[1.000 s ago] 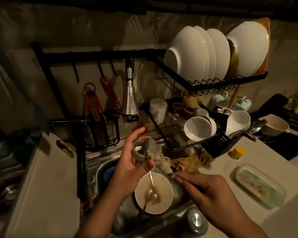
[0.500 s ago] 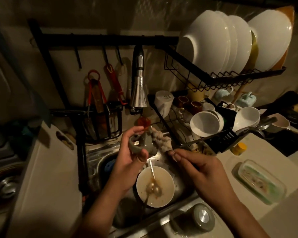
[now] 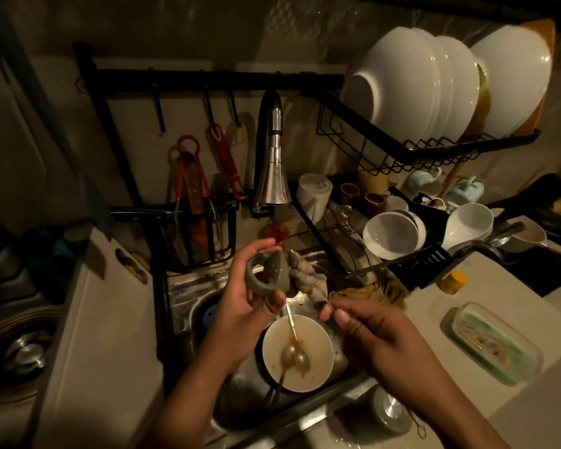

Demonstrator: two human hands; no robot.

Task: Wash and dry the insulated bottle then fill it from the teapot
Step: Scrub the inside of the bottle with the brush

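Note:
My left hand [image 3: 240, 306] grips a grey-green bottle lid [image 3: 268, 273] with a loop handle, above the sink. My right hand [image 3: 373, 338] pinches the thin wire handle of a bottle brush [image 3: 306, 277]. The brush's pale twisted bristles lie against the lid's right side. The insulated bottle [image 3: 387, 411] stands at the sink's front edge, seen from above as a round steel mouth. A white teapot [image 3: 314, 192] stands on the lower rack behind the tap [image 3: 272, 163].
A dirty white bowl [image 3: 297, 351] with spoons sits in the steel sink [image 3: 188, 296]. A black dish rack [image 3: 402, 150] holds white plates above, bowls and cups below. A lidded glass container [image 3: 493, 341] and a yellow cap [image 3: 454, 281] lie on the right counter. Knives hang at left.
Both hands have lifted slightly and the brush has slid along the lid, now sticking out to its right. The camera has moved nearer the sink.

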